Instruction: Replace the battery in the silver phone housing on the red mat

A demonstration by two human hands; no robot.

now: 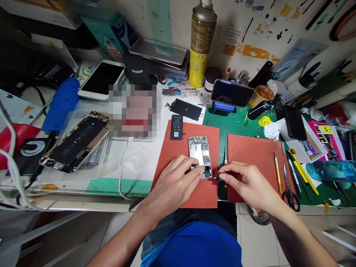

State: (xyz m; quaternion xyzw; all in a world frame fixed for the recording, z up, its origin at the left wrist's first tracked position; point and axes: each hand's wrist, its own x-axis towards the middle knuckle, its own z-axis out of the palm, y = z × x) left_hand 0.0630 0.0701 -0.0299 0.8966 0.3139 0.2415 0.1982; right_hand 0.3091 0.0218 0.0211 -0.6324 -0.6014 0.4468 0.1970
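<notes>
An opened phone housing, silver with its circuit board showing along the right side, lies on the left red mat. My left hand grips its lower part; the fingertips reach over the frame and the thumb is hidden. To the right, my right hand pinches a small black part between thumb and forefinger, over the gap between the two mats. A slim screwdriver lies in that gap, its lower end by my right fingertips. Above the housing sits a black phone battery.
On the right mat lies a yellow tweezer-like tool, with scissors at its edge. A phone stands on a blue holder. Behind is a yellow spray can. Another opened phone lies left.
</notes>
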